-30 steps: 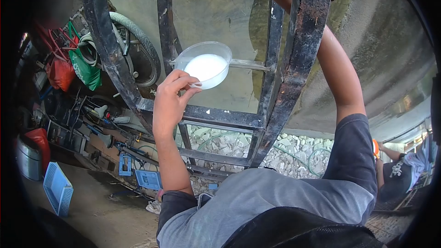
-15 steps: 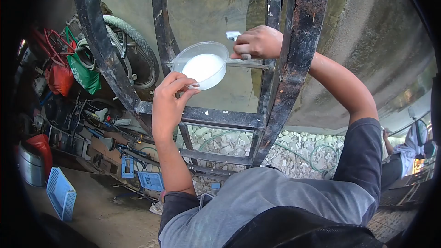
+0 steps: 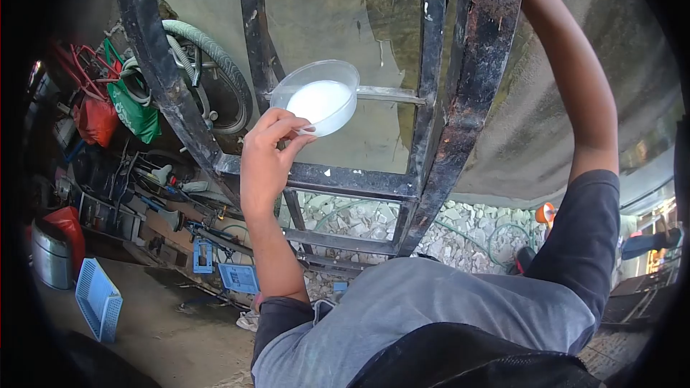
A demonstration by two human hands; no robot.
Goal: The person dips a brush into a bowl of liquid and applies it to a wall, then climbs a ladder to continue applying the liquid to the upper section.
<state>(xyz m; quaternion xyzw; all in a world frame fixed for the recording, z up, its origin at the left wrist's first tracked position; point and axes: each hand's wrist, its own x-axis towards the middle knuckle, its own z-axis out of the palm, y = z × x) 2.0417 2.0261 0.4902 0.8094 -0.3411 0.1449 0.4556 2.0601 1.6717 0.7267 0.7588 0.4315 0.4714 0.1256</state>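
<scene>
In the head view, my left hand (image 3: 269, 151) pinches the near rim of a clear round plastic tub (image 3: 341, 75). White liquid (image 3: 321, 103), which looks like paint, lies in the tub, and the tub is tilted a little. It is held among the bars of a worn black metal frame (image 3: 327, 177), close to a thin crossbar (image 3: 388, 92). My right arm (image 3: 575, 65) stretches up past the rusty right-hand post; the hand itself is out of sight beyond the top. Behind the frame, the greyish wall (image 3: 323, 21) carries dark wet-looking patches and a pale drip.
Bicycles with a thick tyre (image 3: 223, 68), a red bag (image 3: 93, 122) and a green bag (image 3: 136, 111) stand at left. Blue plastic baskets (image 3: 98, 302) lie below. Broken rubble (image 3: 460, 226) and a green hose cover the ground. Another person's leg (image 3: 640, 246) shows at far right.
My right hand, which gripped a small tool with a whitish tip beside the tub, has moved up and out of view. My left hand and the tub stay nearly in place.
</scene>
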